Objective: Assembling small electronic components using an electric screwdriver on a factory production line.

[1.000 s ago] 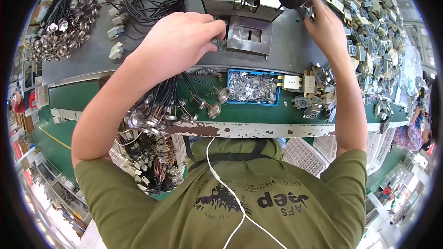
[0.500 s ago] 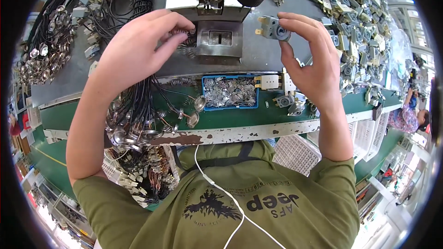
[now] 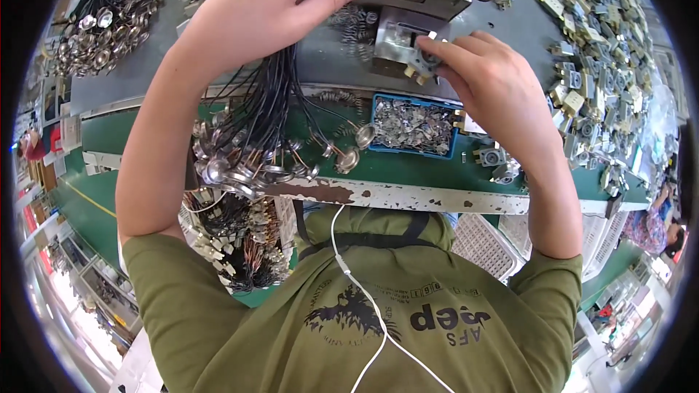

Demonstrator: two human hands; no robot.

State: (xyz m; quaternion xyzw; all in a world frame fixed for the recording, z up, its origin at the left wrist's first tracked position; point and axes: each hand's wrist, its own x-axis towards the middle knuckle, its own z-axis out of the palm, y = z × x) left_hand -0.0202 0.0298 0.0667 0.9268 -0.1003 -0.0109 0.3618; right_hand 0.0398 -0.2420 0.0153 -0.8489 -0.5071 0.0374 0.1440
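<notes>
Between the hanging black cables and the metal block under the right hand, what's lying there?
In the head view, a cluster of loose coil springs lies on the grey worktop between the black cables and the metal block.

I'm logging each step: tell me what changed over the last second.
The right hand has brought a grey part leftward and nearer the body, to the metal block. The left hand moved forward, from beside the block toward the press. The blue tray stayed put.
</notes>
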